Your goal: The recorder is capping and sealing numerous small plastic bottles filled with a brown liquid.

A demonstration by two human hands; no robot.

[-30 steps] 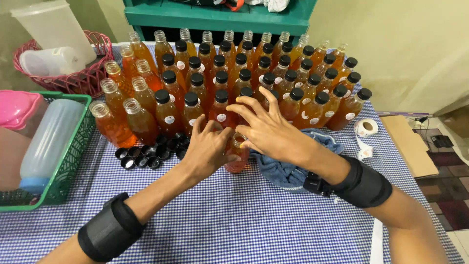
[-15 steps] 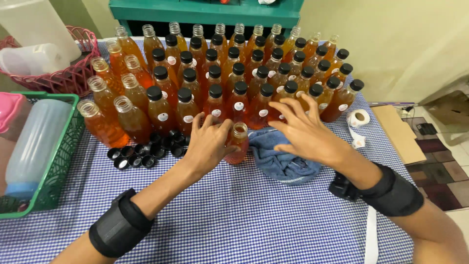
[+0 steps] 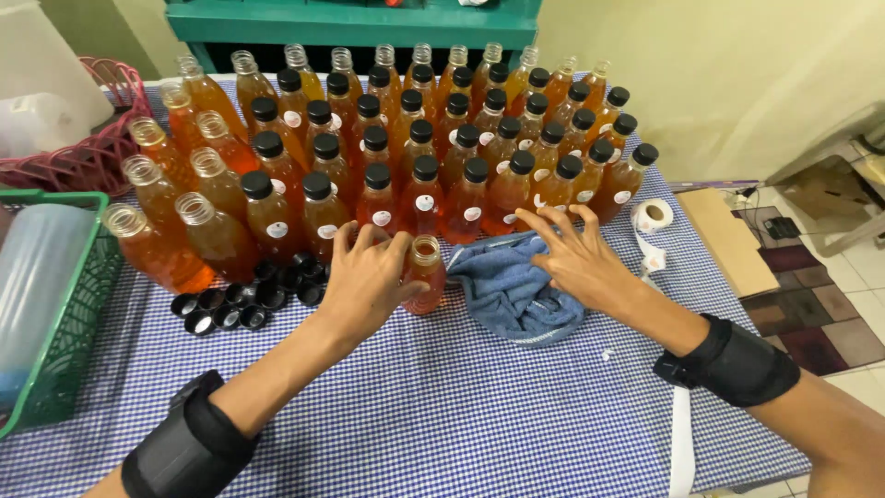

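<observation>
My left hand (image 3: 369,277) is wrapped around an uncapped bottle of amber liquid (image 3: 426,273) that stands upright on the blue checked tablecloth (image 3: 442,406). My right hand (image 3: 576,254) hovers with spread fingers over the right side of a crumpled blue cloth (image 3: 510,286), touching it lightly. Behind both hands stand several rows of amber bottles with black caps (image 3: 424,171). Several uncapped amber bottles (image 3: 175,198) stand to the left. A heap of loose black caps (image 3: 253,295) lies just left of my left hand. Both wrists wear black bands.
A green mesh basket (image 3: 78,323) holding a translucent container sits at the left edge. A pink basket (image 3: 88,148) is at the back left. A roll of white tape (image 3: 652,215) with a trailing strip lies at the right. A teal shelf (image 3: 350,23) stands behind the table.
My right hand has left the capped bottles and drawn back to the right, onto the blue cloth. My left hand stays on the uncapped bottle.
</observation>
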